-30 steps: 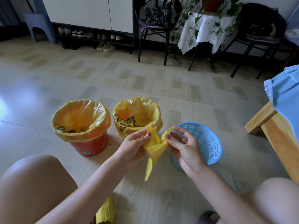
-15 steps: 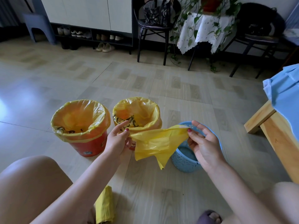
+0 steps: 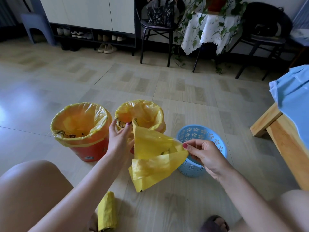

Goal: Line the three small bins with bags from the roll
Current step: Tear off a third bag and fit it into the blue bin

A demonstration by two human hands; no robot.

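The right hand (image 3: 206, 155) is pinching one corner of a loose yellow bag (image 3: 155, 158) between thumb and forefinger. The left hand (image 3: 119, 139) is gripping the opposite edge, its other fingers loosely spread. The bag is hanging half open between both hands, above the floor (image 3: 192, 101). Just behind it on the right, the blue bin (image 3: 215, 138) is standing unlined. Farther left, the middle bin (image 3: 143, 113) and the red bin (image 3: 88, 148) are wearing yellow liners. The bag roll (image 3: 107, 211) is lying near the person's feet.
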